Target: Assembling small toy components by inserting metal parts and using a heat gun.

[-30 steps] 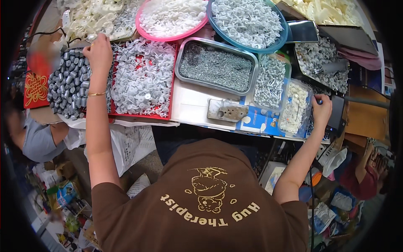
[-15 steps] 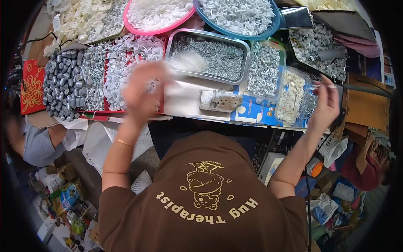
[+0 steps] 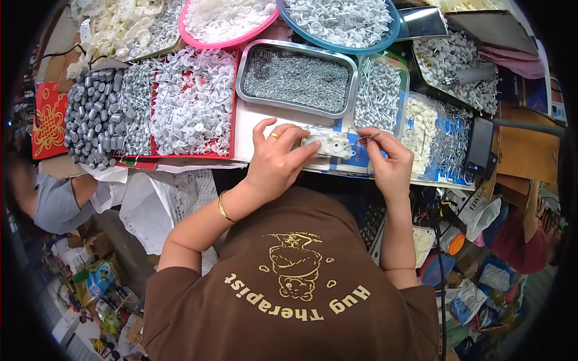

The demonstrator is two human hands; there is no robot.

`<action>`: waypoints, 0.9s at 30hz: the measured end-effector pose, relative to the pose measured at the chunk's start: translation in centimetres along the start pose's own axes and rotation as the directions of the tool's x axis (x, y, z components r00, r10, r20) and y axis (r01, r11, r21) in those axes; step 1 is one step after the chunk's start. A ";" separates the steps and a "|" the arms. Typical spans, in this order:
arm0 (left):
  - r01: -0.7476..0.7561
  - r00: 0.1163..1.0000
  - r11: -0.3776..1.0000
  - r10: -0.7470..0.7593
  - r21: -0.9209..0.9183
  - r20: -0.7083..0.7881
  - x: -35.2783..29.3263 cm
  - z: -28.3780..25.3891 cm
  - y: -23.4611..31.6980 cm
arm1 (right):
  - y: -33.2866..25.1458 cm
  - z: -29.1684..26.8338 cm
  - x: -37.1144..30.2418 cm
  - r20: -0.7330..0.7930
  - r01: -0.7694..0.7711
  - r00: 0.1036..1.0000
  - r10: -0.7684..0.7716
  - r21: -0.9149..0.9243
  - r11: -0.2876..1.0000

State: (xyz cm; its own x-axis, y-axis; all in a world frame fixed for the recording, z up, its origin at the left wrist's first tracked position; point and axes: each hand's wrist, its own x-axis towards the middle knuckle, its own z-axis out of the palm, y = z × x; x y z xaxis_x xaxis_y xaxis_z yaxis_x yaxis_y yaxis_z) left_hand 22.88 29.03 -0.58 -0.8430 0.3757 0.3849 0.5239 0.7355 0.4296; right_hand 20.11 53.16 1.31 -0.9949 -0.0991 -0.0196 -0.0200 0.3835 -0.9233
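A white plastic housing (image 3: 330,144) lies where the small drilled metal block was, near the table's front edge. My left hand (image 3: 274,157) grips its left end, thumb along the near side and fingers on top. From the right, my right hand (image 3: 391,161) pinches a thin bent metal piece (image 3: 357,143) between thumb and fingertips. Its free end reaches the housing's right end; whether it has entered is too small to tell. Just beyond the hands stands a steel tray (image 3: 295,112) of tiny metal parts.
A red box (image 3: 233,129) of white plastic pieces and a pile of grey cylinders (image 3: 90,129) lie left. Clear tubs of pins (image 3: 376,99) and cream parts (image 3: 418,135) stand right, beside a black device (image 3: 481,147). Pink (image 3: 230,45) and teal (image 3: 343,50) bowls are behind.
My left hand came from above the red box to the block, and the white housing now sits there. My right hand moved left from the right-hand tubs with the thin metal piece.
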 end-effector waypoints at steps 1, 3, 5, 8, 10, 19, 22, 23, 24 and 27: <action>0.015 1.000 1.000 -0.015 0.012 0.000 0.0 -0.1 0.2 | 0.1 0.0 -0.1 -0.005 0.009 1.000 -0.009 -0.018 1.000; 0.040 0.999 0.999 -0.041 -0.025 -0.025 0.6 -0.2 0.8 | -0.3 0.0 0.1 -0.008 0.106 0.994 -0.108 -0.104 0.989; 0.066 0.996 0.996 -0.069 -0.061 -0.051 0.9 0.1 0.9 | -0.6 -0.2 0.3 0.000 0.203 0.978 -0.206 -0.189 0.961; 0.039 0.999 0.998 -0.039 -0.038 0.014 1.3 0.7 0.6 | -1.0 -0.6 0.5 0.104 0.393 0.919 -0.379 -0.277 0.877; 0.069 0.997 0.997 -0.067 -0.046 0.043 1.6 0.7 0.6 | -1.1 -0.7 0.6 0.027 0.261 0.965 -0.260 -0.136 0.956; 0.056 0.998 0.998 -0.055 -0.020 0.039 1.7 0.6 0.8 | -2.2 -0.2 0.8 0.328 0.561 0.821 -0.467 -0.312 0.767; 0.062 0.998 0.998 -0.062 -0.010 0.034 1.7 0.6 0.8 | -1.6 -1.1 1.6 0.406 0.543 0.820 -0.403 -0.331 0.772; 0.061 0.998 0.998 -0.061 -0.011 0.031 1.8 0.5 0.7 | -1.8 -1.2 1.7 0.435 0.565 0.809 -0.395 -0.390 0.727; 0.060 0.997 0.998 -0.059 -0.009 0.041 1.8 0.5 0.7 | -2.1 -0.5 1.2 0.510 0.572 0.779 -0.365 -0.339 0.747; 0.065 0.997 0.998 -0.065 -0.013 0.040 1.6 0.6 0.6 | -2.4 0.2 1.3 0.555 0.557 0.763 -0.333 -0.302 0.774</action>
State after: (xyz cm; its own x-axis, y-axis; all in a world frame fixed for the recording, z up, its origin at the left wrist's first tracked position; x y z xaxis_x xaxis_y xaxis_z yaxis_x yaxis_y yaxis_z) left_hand 21.79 30.40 -0.17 -0.8793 0.3495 0.3234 0.4693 0.7510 0.4645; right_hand 18.93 51.95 3.38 -0.6971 -0.7125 0.0796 -0.5996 0.5186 -0.6095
